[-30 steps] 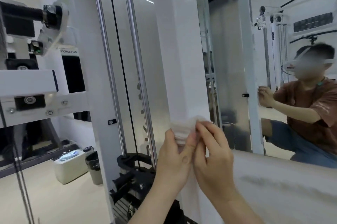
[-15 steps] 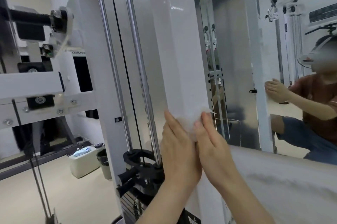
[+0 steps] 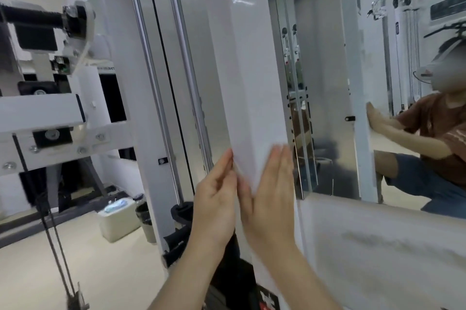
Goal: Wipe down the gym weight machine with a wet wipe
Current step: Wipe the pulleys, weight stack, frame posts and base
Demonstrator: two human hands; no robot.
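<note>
Fingers that had bunched the wipe at their tips a second earlier now lay straight, and the crumpled white wad no longer showed. The left hand (image 3: 214, 198) lay along the near-left edge of the glossy white painted-steel upright post (image 3: 252, 82) of the weight machine. The right hand (image 3: 272, 191) lay flat on the post's front face, just beside the left. Neither grip was clamped on anything: the fingers were extended and pressing, not curled. The thin white wet wipe could not be told from the white paint. It was probably spread under the palms, against the post. Such a wipe would be light, limp and slick when damp, apt to bunch or skid on gloss paint. It likely wanted flat palm pressure over its middle rather than a pinch at one corner. The post looked rigid and fixed.
</note>
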